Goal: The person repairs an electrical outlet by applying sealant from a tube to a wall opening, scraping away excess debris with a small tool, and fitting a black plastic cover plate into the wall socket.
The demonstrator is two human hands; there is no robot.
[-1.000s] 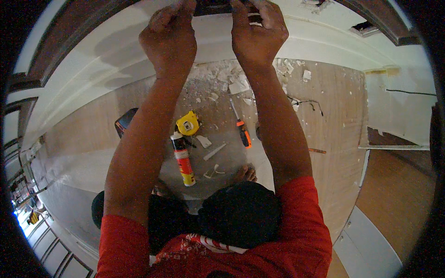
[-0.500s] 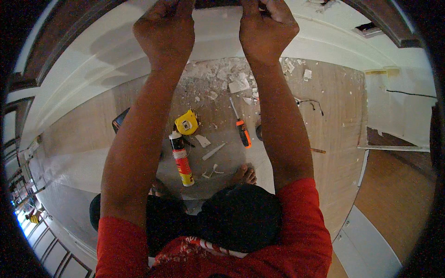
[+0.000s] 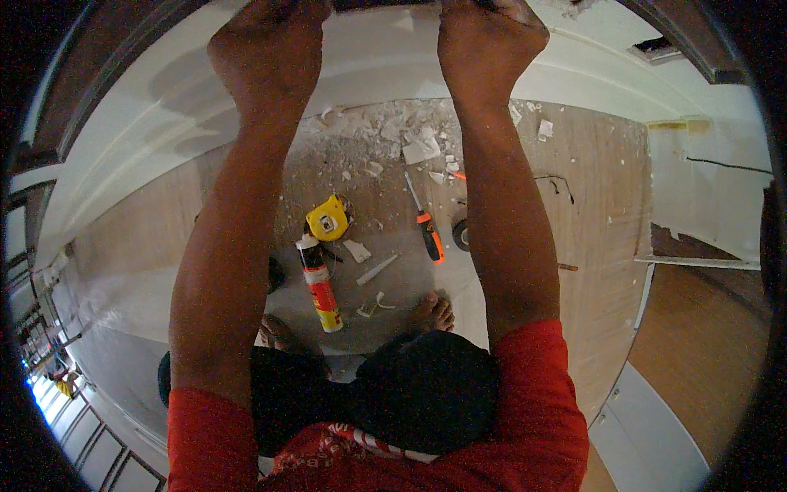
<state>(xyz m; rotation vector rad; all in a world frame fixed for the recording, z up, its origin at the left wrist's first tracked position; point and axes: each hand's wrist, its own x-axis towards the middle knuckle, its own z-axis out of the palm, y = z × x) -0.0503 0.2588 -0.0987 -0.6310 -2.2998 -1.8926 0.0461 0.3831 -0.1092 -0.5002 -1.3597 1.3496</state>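
Both arms reach up and away to the far wall. At the top edge, my left hand is closed, with its fingertips cut off by the picture's edge. Level with it, to the right, my right hand has its fingers curled in the same way. A dark strip shows between the two hands, against the pale wall. Whether the fingers hold that strip or something else is hidden.
On the floor lie a yellow tape measure, a red and yellow sealant tube, a loose nozzle and an orange-black screwdriver. White rubble is scattered along the wall's foot. A dark round object sits partly behind my right forearm.
My hands have moved apart, the left one leftward and the right one rightward, and both sit slightly higher. The tools on the floor lie as before.
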